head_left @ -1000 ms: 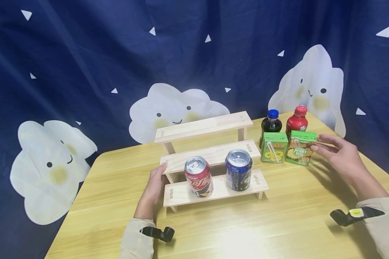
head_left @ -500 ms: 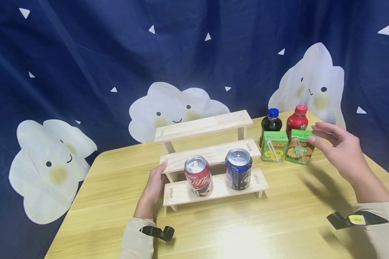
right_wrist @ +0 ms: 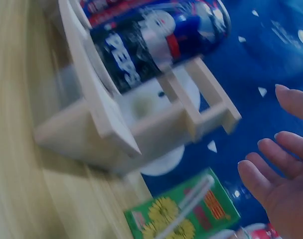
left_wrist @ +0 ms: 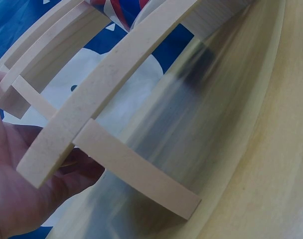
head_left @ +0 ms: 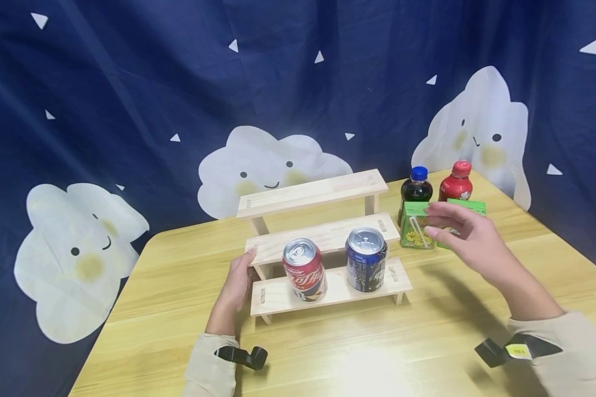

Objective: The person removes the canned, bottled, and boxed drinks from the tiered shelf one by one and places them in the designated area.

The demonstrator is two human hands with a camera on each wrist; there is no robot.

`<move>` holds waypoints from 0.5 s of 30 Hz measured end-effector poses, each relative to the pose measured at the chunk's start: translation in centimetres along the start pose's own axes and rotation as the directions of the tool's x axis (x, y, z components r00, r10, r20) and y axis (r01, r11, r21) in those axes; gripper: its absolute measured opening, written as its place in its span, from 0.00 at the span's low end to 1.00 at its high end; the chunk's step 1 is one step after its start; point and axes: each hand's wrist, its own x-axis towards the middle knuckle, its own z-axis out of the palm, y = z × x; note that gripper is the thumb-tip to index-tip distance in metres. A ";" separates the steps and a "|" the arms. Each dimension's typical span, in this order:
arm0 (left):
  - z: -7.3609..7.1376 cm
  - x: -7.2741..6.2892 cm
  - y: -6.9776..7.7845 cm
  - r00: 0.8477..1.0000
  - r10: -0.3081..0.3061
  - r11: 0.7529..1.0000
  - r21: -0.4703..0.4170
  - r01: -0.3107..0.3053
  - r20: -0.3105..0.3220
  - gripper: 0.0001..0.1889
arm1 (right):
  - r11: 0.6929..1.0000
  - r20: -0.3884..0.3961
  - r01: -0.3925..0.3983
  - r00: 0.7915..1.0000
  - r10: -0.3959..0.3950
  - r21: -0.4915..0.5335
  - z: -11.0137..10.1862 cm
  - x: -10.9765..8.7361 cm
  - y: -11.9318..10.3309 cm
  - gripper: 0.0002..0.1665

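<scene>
A three-step wooden display rack (head_left: 328,284) stands mid-table. My left hand (head_left: 235,284) holds its left end, thumb on the middle step; in the left wrist view the fingers (left_wrist: 84,172) reach behind the wood. On the lowest step stand a red cola can (head_left: 305,270) and a blue Pepsi can (head_left: 366,259). My right hand (head_left: 469,242) hovers with fingers apart before the green drink cartons. The yellow-flower carton (head_left: 412,226) is at its fingertips, with a gap in the right wrist view. The other carton (head_left: 472,205) is mostly hidden behind the hand.
Behind the cartons stand a dark bottle with a blue cap (head_left: 417,187) and a red bottle (head_left: 457,184). A blue curtain with cloud shapes (head_left: 273,160) hangs behind the wooden table (head_left: 154,298).
My right hand has let go of the right-hand carton, drawn back from it, then moved left toward the yellow-flower carton. My left hand and the rack have stayed put.
</scene>
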 end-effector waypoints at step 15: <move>0.0 0.0 0.0 1.000 -0.009 1.000 -0.006 0.009 -0.007 0.28 | 0.991 0.201 0.038 0.977 -0.064 0.131 4.9 -0.7 -1.9 0.36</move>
